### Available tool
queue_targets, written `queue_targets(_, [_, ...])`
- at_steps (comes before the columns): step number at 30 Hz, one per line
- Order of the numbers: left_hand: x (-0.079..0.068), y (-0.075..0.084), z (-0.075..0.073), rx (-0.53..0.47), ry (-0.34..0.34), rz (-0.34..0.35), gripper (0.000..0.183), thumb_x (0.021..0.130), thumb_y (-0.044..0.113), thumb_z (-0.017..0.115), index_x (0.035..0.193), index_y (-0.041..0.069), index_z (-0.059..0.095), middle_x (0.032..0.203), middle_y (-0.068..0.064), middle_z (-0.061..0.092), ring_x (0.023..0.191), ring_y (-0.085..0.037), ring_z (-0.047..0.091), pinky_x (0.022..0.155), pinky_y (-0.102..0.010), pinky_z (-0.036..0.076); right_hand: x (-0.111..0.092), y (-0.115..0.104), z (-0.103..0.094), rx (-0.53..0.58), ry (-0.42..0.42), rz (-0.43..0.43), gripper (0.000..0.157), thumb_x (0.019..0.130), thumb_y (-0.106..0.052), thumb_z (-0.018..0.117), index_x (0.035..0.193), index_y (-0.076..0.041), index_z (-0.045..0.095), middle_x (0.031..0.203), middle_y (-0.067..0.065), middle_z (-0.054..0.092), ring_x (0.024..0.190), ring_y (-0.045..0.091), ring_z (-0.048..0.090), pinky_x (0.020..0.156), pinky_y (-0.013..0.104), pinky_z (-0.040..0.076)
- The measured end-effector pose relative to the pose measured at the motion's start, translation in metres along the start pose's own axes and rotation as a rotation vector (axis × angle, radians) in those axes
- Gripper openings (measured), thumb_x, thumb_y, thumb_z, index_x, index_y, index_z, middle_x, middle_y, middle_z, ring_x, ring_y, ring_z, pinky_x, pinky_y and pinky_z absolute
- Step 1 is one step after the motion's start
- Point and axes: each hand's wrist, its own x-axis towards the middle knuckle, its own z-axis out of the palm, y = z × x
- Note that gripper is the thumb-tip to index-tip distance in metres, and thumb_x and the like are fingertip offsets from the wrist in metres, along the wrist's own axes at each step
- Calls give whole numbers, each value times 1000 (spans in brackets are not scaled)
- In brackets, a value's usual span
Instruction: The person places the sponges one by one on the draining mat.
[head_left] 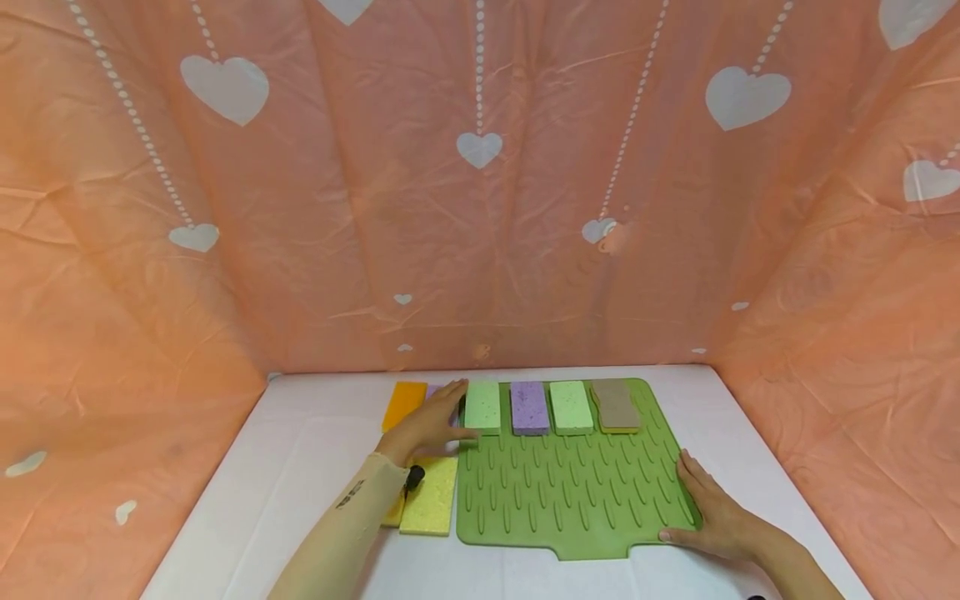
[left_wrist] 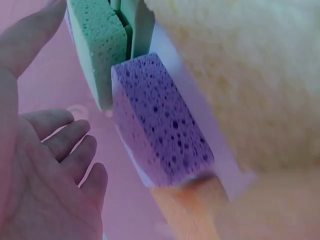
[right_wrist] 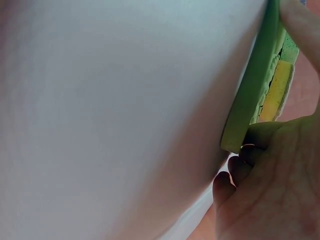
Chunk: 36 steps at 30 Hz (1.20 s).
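Observation:
A green ribbed mat (head_left: 570, 500) lies on the table with a row of sponges along its far edge. At its left end is a light green sponge (head_left: 482, 408), then a purple sponge (head_left: 529, 407), another light green sponge (head_left: 572, 407) and a beige-topped sponge (head_left: 618, 405). My left hand (head_left: 429, 427) is spread beside the leftmost green sponge, thumb toward its near end, fingers loosely bent in the left wrist view. A second purple sponge (left_wrist: 162, 125) lies off the mat, partly behind that hand. My right hand (head_left: 716, 518) rests against the mat's right edge, fingers and thumb apart.
Left of the mat, an orange sponge (head_left: 403, 406) lies at the back and a flat yellow sponge (head_left: 431, 504) in front. Another orange-yellow piece (head_left: 394, 512) is partly under my left forearm. Peach curtains (head_left: 480, 250) with white hearts enclose the white table (head_left: 307, 450).

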Motion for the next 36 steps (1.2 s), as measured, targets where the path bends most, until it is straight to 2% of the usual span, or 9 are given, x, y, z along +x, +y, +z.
queue_targets(5, [-9, -4, -5, 38, 24, 20, 97, 91, 51, 70, 162, 12, 16, 167, -11, 15, 153, -29, 14, 123, -50, 15, 0, 0, 0, 13, -10, 3, 119, 77, -52, 82, 153, 14, 18, 161, 32, 10, 140, 61, 18, 94, -5, -9])
queue_targets(13, [-30, -13, -11, -6, 63, 47, 94, 90, 44, 74, 159, 6, 23, 165, -17, 19, 152, -36, 17, 122, -51, 17, 2, 2, 0, 23, -7, -3, 119, 77, -50, 82, 154, 13, 16, 161, 32, 9, 140, 62, 17, 94, -5, -9])
queue_targets(21, [-56, -24, -17, -78, 68, -1, 92, 90, 40, 75, 159, 6, 24, 164, -19, 20, 150, -38, 21, 119, -57, 24, -1, 0, 0, 7, 6, -25, 117, 77, -47, 83, 152, 16, 18, 160, 34, 12, 138, 63, 20, 95, -5, -9])
queue_targets(23, [-63, -27, -18, -77, 63, -16, 92, 90, 40, 75, 159, 7, 23, 165, -17, 20, 150, -37, 21, 119, -58, 24, -1, 0, 1, -7, 12, -29, 117, 77, -47, 84, 151, 16, 20, 159, 34, 14, 137, 63, 21, 95, -4, -10])
queue_targets(30, [-87, -34, -24, -46, 58, 3, 92, 90, 44, 73, 158, 3, 26, 164, -20, 21, 149, -42, 20, 118, -62, 23, 0, -2, -1, -17, 14, -29, 116, 76, -46, 84, 150, 17, 22, 159, 35, 16, 137, 62, 23, 94, -4, -9])
queue_targets(36, [-103, -42, -22, -65, 34, -38, 91, 91, 46, 71, 159, 7, 25, 165, -15, 22, 150, -40, 19, 118, -63, 21, -1, 1, 1, -25, 19, -33, 116, 75, -46, 85, 151, 16, 22, 158, 36, 17, 136, 64, 23, 94, -4, -9])
